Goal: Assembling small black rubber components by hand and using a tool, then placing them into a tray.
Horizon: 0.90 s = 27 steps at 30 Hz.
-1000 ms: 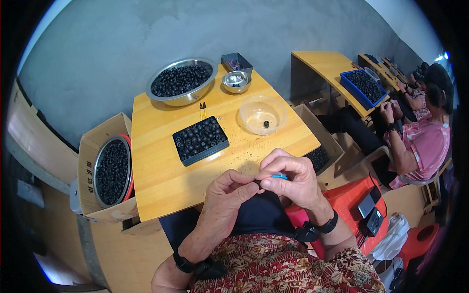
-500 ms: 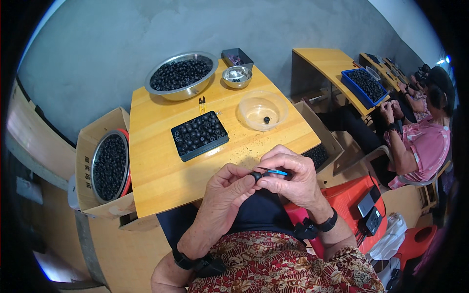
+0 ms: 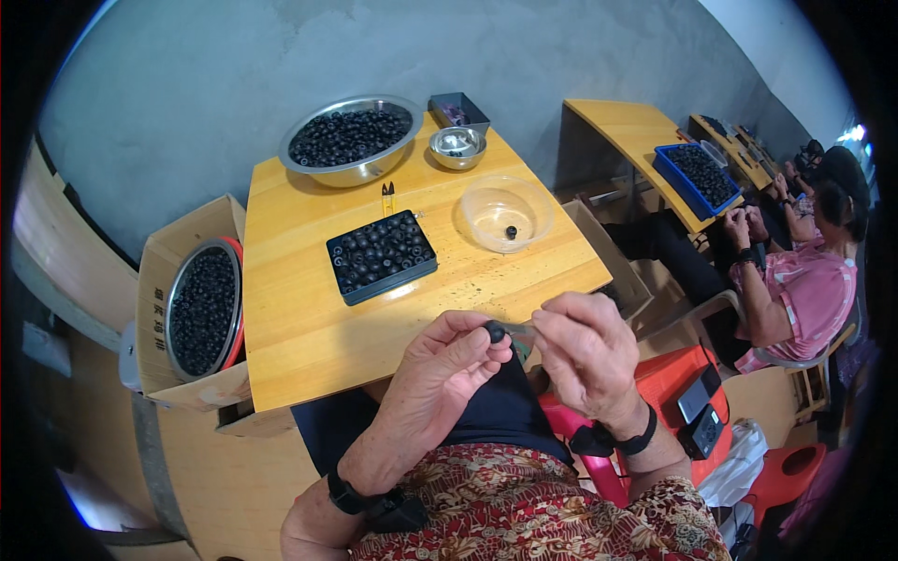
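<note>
My left hand (image 3: 432,369) is raised just in front of the table's near edge, its thumb and fingers pinching a small round black piece (image 3: 495,331). Beside it on the right, my right hand (image 3: 591,360) is closed around a thin tool (image 3: 517,328). Only the tool's narrow dark tip shows, pointing at the piece; its blue handle is hidden by my fingers. Beyond my hands, a dark rectangular tray (image 3: 398,281) holds many similar black pieces. Right of the tray stands a clear round tub (image 3: 479,208) with one black piece inside.
Yellow-handled snips (image 3: 388,201) lie behind the tray. A large steel basin (image 3: 360,172) of black pieces, a small steel bowl (image 3: 458,162) and a grey box (image 3: 475,122) stand farther back. At left, a carton (image 3: 198,393) holds another full basin. Co-workers sit at right.
My right hand has drawn back to the right from the black piece, and its fingers now cover the tool's blue handle. The left hand still pinches the piece.
</note>
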Each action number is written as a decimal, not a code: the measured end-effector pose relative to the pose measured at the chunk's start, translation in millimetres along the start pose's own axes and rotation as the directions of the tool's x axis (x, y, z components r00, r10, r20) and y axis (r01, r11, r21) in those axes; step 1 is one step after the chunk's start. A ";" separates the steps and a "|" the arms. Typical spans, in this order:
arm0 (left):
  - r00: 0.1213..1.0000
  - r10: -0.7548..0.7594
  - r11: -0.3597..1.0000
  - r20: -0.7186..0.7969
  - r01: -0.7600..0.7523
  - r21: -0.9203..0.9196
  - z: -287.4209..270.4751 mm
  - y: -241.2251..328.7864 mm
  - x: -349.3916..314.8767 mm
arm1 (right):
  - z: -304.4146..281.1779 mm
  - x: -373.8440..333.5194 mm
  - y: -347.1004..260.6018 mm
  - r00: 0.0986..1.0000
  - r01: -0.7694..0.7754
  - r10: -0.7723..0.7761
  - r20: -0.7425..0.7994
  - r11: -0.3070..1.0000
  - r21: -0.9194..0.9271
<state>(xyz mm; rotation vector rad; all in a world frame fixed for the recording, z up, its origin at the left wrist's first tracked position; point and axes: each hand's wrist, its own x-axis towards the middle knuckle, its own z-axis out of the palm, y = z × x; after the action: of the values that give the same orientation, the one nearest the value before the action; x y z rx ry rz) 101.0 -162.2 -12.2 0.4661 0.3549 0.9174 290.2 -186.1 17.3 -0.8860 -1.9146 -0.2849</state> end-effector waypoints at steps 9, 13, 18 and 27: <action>0.999 0.003 0.999 0.048 -0.001 -0.053 -0.2 -4.6 -1.2 | -1.6 -3.6 -1.9 0.986 0.157 -0.144 0.084 0.973 -0.171; 0.999 -0.001 0.997 0.049 0.005 -0.075 -2.9 -6.6 -1.0 | -2.2 -3.7 0.4 0.985 0.163 -0.148 0.090 0.968 -0.190; 0.999 0.015 1.000 0.052 -0.013 -0.026 -2.8 -5.7 0.9 | -1.8 -3.8 2.6 0.977 0.203 -0.187 0.100 0.962 -0.184; 0.978 0.109 0.959 0.176 -0.150 0.240 13.9 -0.6 -7.1 | 10.8 -13.2 45.3 0.978 0.124 -0.078 0.195 0.963 -0.239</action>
<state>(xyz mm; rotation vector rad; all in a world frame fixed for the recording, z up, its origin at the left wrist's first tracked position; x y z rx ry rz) 104.1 -171.6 -0.1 0.8014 0.2962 0.9592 317.5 -154.3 -7.0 -1.0101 -2.1315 -0.5324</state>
